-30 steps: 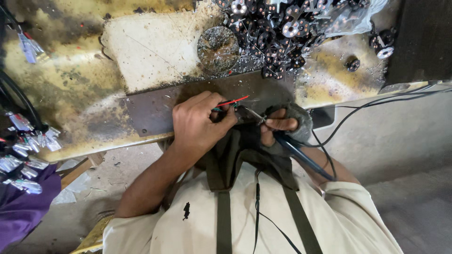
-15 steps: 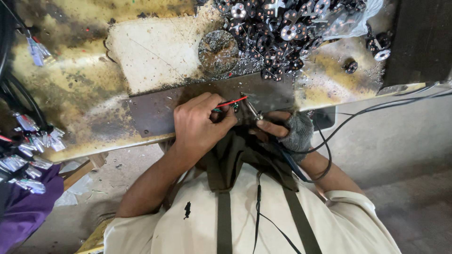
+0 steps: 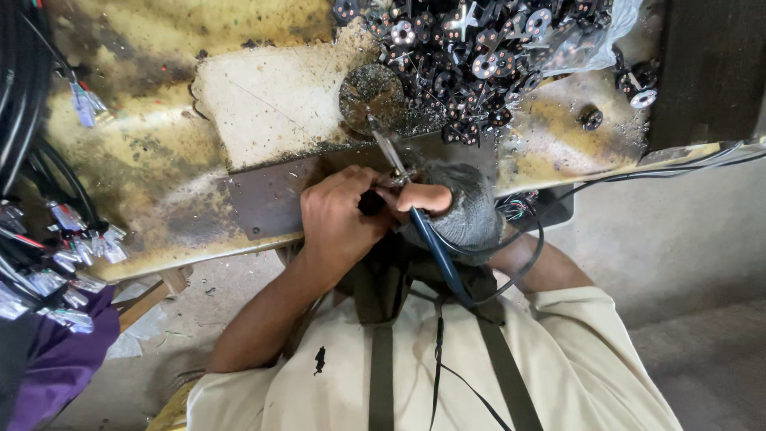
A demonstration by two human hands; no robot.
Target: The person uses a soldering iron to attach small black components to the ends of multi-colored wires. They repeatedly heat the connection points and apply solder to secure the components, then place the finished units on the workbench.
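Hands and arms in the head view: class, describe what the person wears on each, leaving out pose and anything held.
The left hand is bare, with a bare forearm. The right hand wears a grey knitted glove that leaves the fingertips uncovered. Both arms emerge from short cream sleeves.

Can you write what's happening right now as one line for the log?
left hand: pinching small dark part | right hand: grey glove, holding soldering iron | tip toward round tin | metal parts pile behind
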